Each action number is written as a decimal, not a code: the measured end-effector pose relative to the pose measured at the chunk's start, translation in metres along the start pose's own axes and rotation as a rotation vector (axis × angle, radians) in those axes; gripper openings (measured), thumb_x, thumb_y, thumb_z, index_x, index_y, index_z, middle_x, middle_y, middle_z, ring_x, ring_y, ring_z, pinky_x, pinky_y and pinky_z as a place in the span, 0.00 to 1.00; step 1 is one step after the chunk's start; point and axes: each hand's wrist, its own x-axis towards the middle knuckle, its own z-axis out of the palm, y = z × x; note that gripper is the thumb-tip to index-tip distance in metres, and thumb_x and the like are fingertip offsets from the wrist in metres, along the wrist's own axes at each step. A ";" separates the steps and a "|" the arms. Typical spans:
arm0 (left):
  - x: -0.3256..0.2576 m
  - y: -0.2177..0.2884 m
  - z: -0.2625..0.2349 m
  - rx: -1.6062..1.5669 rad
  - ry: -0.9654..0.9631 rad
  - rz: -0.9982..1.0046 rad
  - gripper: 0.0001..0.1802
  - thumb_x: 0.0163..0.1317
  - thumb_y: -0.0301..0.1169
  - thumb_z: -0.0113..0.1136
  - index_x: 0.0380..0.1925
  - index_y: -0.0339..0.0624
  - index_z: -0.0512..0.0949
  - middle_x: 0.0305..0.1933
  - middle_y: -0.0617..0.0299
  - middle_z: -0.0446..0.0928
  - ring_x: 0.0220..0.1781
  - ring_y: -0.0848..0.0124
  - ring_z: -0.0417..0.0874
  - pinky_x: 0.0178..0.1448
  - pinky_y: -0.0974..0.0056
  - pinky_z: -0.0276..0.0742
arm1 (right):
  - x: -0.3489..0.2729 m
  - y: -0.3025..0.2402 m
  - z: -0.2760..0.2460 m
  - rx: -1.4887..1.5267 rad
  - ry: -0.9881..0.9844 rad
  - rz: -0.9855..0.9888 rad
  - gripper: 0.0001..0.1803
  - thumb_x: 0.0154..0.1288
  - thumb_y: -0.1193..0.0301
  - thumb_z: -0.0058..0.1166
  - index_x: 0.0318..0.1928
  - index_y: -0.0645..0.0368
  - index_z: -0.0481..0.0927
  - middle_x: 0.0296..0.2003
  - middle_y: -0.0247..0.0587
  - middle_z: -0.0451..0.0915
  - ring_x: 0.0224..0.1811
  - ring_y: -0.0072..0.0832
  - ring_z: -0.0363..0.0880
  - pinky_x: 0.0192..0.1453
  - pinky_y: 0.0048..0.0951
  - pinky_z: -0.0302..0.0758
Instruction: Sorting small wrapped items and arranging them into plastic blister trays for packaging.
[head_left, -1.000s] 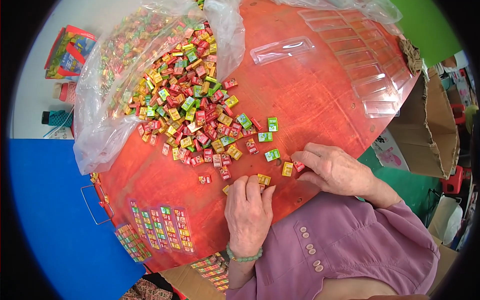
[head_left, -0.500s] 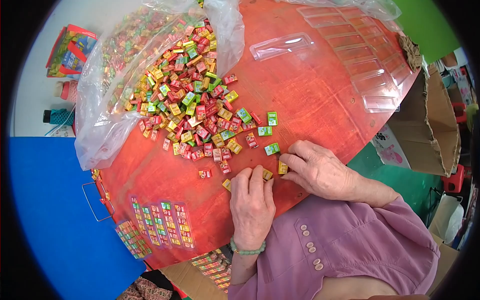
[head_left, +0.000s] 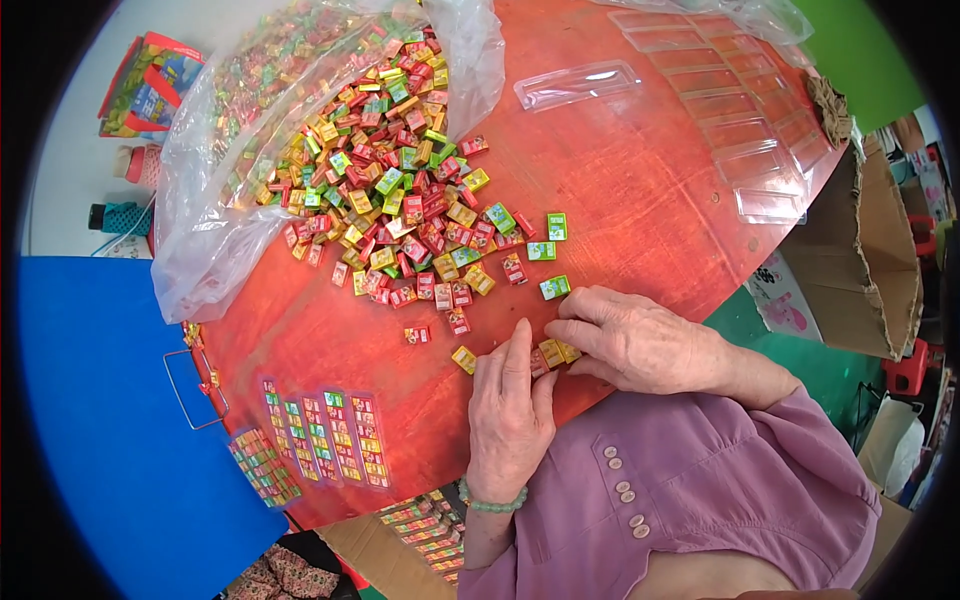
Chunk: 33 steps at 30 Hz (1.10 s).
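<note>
My left hand [head_left: 508, 410], a green bead bracelet [head_left: 494, 500] at its wrist, lies by the table's near edge. Its index finger is extended; thumb and finger close about a small red box [head_left: 538, 362]. Beside that box sit yellow ones in a short row [head_left: 552, 352]. My right hand [head_left: 635, 338] has its fingers curled on the yellow box [head_left: 570, 350] at the row's right end. Whatever lies under the row is hidden. Beyond my left fingertips rests a loose yellow box [head_left: 464, 360]; a green box [head_left: 554, 287] lies just past my right fingers.
A heap of small colourful boxes [head_left: 400, 210] spills from a clear plastic bag [head_left: 190, 270]. Clear trays [head_left: 578, 86] lie on the red table [head_left: 620, 190]. Filled trays [head_left: 340, 440] stand at the near left. A cardboard box [head_left: 870, 250] is right of the table.
My right hand has brought a yellow box leftward against the row by my left hand. My left index finger has straightened. The whole view has shifted slightly.
</note>
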 end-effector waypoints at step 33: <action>-0.011 -0.013 -0.018 0.180 0.061 0.037 0.24 0.60 0.23 0.72 0.57 0.34 0.80 0.50 0.48 0.77 0.49 0.51 0.82 0.50 0.52 0.82 | 0.025 0.018 -0.006 -0.252 0.259 -0.075 0.17 0.65 0.71 0.67 0.52 0.61 0.82 0.47 0.45 0.78 0.47 0.45 0.82 0.51 0.42 0.81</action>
